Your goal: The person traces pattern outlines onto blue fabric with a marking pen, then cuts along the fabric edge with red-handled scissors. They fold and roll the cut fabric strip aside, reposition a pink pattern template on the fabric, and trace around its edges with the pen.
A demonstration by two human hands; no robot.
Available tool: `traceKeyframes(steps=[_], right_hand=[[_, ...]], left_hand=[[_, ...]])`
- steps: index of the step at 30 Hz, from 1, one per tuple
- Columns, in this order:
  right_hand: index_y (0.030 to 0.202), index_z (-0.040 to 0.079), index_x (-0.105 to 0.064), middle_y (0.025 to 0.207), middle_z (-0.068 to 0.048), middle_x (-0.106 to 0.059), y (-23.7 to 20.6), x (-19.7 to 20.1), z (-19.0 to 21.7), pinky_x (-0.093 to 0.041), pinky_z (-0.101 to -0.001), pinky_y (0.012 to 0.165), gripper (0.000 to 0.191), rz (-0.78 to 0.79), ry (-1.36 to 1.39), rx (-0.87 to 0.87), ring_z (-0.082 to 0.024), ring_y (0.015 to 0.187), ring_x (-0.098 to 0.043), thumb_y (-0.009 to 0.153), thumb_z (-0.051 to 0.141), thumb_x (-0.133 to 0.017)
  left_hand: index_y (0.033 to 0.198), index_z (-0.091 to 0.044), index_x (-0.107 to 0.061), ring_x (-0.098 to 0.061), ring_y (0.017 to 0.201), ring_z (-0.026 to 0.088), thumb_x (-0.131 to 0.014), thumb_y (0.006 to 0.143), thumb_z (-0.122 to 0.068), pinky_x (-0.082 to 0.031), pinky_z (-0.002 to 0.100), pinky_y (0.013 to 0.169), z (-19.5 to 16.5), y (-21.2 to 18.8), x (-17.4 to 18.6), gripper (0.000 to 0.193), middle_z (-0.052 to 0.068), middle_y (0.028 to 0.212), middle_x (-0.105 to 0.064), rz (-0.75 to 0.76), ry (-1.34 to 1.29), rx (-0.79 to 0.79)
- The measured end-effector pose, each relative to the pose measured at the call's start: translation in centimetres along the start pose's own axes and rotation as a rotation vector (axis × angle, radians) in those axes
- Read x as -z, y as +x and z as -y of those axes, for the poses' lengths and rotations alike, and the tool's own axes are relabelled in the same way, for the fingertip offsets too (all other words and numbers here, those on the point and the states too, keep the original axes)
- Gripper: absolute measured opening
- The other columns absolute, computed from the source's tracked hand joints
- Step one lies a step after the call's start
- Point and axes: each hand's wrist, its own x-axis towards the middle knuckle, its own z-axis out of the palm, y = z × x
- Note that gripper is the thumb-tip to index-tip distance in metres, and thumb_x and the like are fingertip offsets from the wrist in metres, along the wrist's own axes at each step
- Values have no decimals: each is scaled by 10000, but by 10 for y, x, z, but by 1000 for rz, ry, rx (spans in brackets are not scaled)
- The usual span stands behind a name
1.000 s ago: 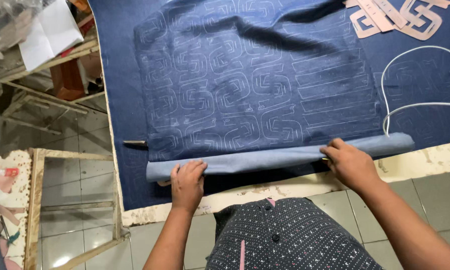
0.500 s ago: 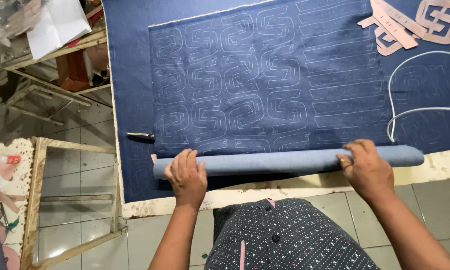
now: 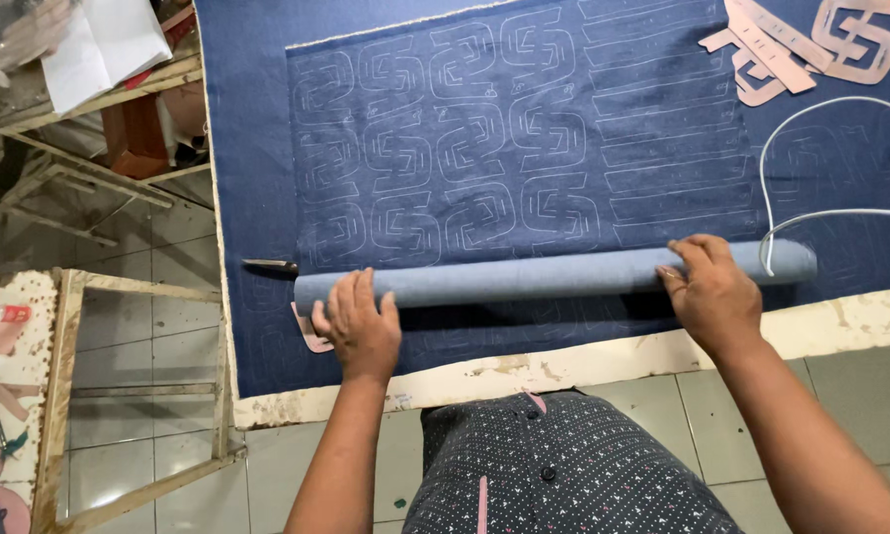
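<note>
From the head camera, looking down over a worktable [image 3: 603, 361] covered with dark blue cloth, both bare hands rest on a roll of blue fabric [image 3: 544, 277] that lies crosswise near the table's near edge. The left hand [image 3: 358, 326] presses down on the roll's left end, fingers spread flat and slightly curled over the top, not closed around it. The right hand [image 3: 712, 292] sits on the right part of the roll, fingers bent over its far side in a loose, open hold, with the roll's tip sticking out beyond it.

The rolled part is the near end of a denim panel [image 3: 504, 138] marked in white chalk with rows of interlocking scroll shapes and bars. Judging by how things lie, only the nearest strip of the panel is wound up; most of the marked area lies flat beyond the roll, so the rolling looks to be at an early stage with much cloth left.

Just beside the roll's left end, the dark tip of a tool, perhaps scissors [image 3: 270, 265], pokes out on the cloth. A pink cardboard piece [image 3: 309, 336] shows under the left hand's edge. At the far right lie pink cardboard templates [image 3: 810, 40], and a white cord [image 3: 810, 178] loops across the cloth, its end touching the roll near the right hand. A wooden frame [image 3: 64, 396] stands on the tiled floor at left.
</note>
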Motion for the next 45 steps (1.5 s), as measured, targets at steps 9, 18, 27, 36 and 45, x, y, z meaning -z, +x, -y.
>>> traceKeyframes(steps=[9, 18, 27, 36, 45], right_hand=[[1199, 244, -732, 1224, 60, -705, -1, -9, -13, -580, -387, 806, 291, 114, 24, 154, -259, 957, -719, 919, 206, -665], [1154, 276, -714, 1182, 81, -683, -59, 8, -26, -585, -404, 758, 340, 401, -72, 107, -253, 946, -717, 817, 238, -695], [1262, 161, -651, 1402, -59, -623, -6, -5, -10, -569, -411, 833, 371, 61, 122, -40, -284, 931, -709, 983, 401, -695], [1234, 295, -711, 1300, 60, -654, -14, 0, -13, -591, -405, 777, 376, 359, -94, 108, -260, 987, -721, 861, 260, -684], [1222, 295, -701, 1213, 42, -646, 9, -6, -18, -598, -406, 777, 380, 545, -194, 156, -262, 962, -719, 842, 292, -706]], left_hand=[[1139, -157, -711, -575, 1270, 244, -703, 796, -28, -278, 561, 1146, -8, -1, 12, 367, 1, 1231, -691, 113, -77, -113], [1009, -142, -733, -612, 1144, 217, -714, 723, -24, -241, 584, 1114, -2, -73, 58, 310, 0, 1089, -707, 294, -136, -47], [1331, -97, -580, -444, 1412, 301, -697, 938, -202, -240, 559, 1180, 8, -38, 29, 423, 133, 1468, -518, -11, 0, 46], [1248, -151, -703, -542, 1221, 238, -718, 756, -33, -308, 478, 1060, 0, -33, 33, 505, 15, 1311, -653, 249, -36, -60], [1061, -187, -751, -593, 1151, 211, -725, 788, -87, -315, 446, 1091, 12, -32, 49, 292, -37, 1086, -712, 428, -93, 67]])
